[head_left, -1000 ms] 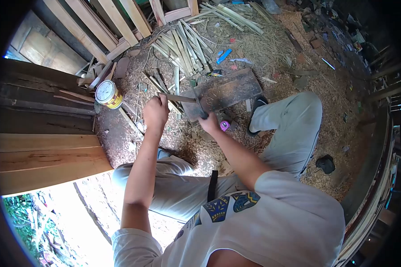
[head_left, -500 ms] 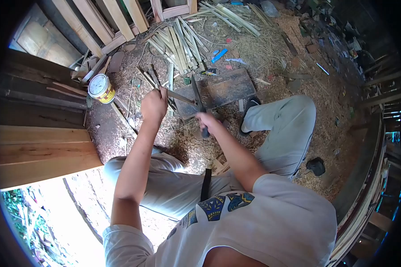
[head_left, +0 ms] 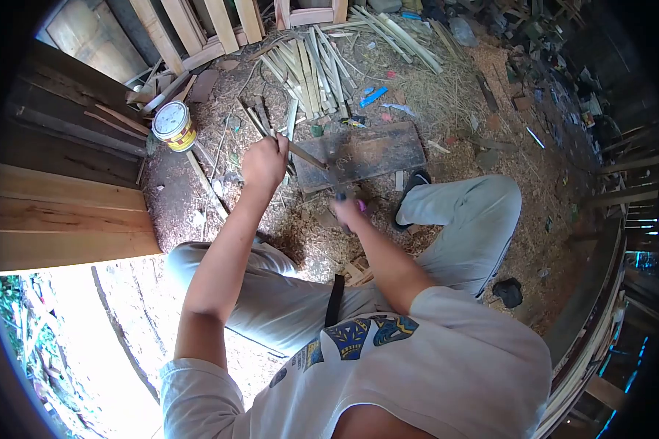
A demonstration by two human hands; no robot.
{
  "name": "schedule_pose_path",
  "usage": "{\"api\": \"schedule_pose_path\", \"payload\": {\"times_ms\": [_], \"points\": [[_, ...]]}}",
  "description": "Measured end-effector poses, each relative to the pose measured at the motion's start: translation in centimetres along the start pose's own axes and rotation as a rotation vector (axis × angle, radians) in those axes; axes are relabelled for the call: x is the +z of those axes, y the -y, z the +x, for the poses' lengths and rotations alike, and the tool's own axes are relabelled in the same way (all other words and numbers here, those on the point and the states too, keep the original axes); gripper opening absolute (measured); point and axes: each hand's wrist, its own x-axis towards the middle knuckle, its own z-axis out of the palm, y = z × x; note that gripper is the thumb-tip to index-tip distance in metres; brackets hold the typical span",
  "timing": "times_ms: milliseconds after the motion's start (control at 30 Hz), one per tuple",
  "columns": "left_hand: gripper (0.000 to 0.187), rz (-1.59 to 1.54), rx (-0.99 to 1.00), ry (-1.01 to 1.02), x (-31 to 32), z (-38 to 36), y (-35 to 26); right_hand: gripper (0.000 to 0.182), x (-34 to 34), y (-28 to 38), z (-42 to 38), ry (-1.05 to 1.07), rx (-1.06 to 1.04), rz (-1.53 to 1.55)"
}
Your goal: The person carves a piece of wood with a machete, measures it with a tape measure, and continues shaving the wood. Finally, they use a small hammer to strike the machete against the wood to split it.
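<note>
Stick (head_left: 305, 155), seemingly only part-worked, was clenched in the left hand (head_left: 263, 164) over the board (head_left: 384, 155), a blurred knife (head_left: 333, 164) was gripped firmly in the right hand (head_left: 349, 213), and strips (head_left: 305, 77) were piled beyond.

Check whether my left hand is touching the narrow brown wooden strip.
Touching. The head view shows the left hand closed around the narrow brown wooden strip, which juts out from it.

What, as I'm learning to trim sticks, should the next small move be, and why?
Probably a light stroke of the knife at the far end of the stick: the left hand grips it farther back, and the right hand holds the knife, its blurred blade near that end, over the board.
</note>
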Motion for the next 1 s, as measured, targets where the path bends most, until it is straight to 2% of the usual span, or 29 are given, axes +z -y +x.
{"api": "schedule_pose_path", "payload": {"times_ms": [67, 100, 167, 200, 267, 300, 333, 400, 467, 533, 667, 800, 867, 900, 933, 967, 1000], "points": [[0.055, 0.015, -0.008, -0.022, 0.8, 0.5, 0.4, 0.027, -2.4, -3.2, -2.0, 0.311, 0.403, 0.020], [0.055, 0.020, -0.003, 0.003, 0.5, 0.6, 0.3, 0.027, -2.6, -3.7, -0.8, 0.308, 0.401, 0.017], [0.055, 0.010, 0.046, 0.022, 0.7, 0.3, 1.3, 0.022, -2.1, -5.5, 0.3, 0.464, 0.390, 0.293], [0.055, 0.004, 0.035, 0.027, 0.7, 0.0, 1.2, 0.022, -2.3, -5.4, 0.2, 0.467, 0.398, 0.282], [0.054, -0.013, 0.002, 0.043, -0.1, 0.1, 0.4, 0.024, -3.0, -2.5, -0.1, 0.475, 0.496, 0.485], [0.054, -0.016, 0.016, 0.027, 0.0, 0.3, 0.7, 0.025, -2.9, -0.1, -1.3, 0.321, 0.346, 0.218], [0.054, -0.023, 0.010, 0.019, -0.2, 0.7, 0.8, 0.025, -2.6, 1.2, -1.1, 0.323, 0.341, 0.207], [0.054, -0.009, 0.062, -0.037, -0.4, 1.2, 1.3, 0.025, -2.1, 3.8, -0.3, 0.122, 0.165, -0.072], [0.055, -0.015, 0.030, -0.059, -1.0, 1.6, 1.4, 0.029, -1.5, 7.2, 0.8, -0.036, -0.120, -0.014], [0.055, -0.015, -0.009, -0.077, -1.4, 1.9, 1.9, 0.029, -2.5, 15.1, -0.9, -0.018, -0.109, 0.228], [0.057, -0.046, -0.034, -0.018, -1.5, 2.2, 2.7, 0.027, -5.3, 27.3, -4.8, 0.080, -0.349, 0.651], [0.056, -0.026, -0.039, -0.019, -1.5, 2.5, 2.6, 0.024, -5.2, 30.2, -6.7, 0.019, -0.571, 0.798], [0.056, -0.041, -0.052, -0.029, -1.5, 2.8, 2.6, 0.028, -2.7, 26.5, -4.9, 0.002, -0.642, 0.732], [0.055, -0.038, -0.037, -0.030, -1.2, 3.1, 2.7, 0.027, -1.4, 23.0, -3.5, -0.010, -0.586, 0.647], [0.055, -0.035, -0.021, -0.031, -1.0, 3.2, 2.7, 0.024, -0.3, 18.0, -1.6, 0.095, -0.494, 0.544], [0.055, -0.042, -0.025, -0.033, -1.0, 3.2, 2.5, 0.018, 1.2, 10.9, 1.1, 0.135, -0.275, 0.434], [0.055, -0.046, 0.009, -0.024, -1.0, 3.1, 2.3, 0.026, 2.8, 2.3, 3.6, -0.269, -0.343, -0.254]]}}
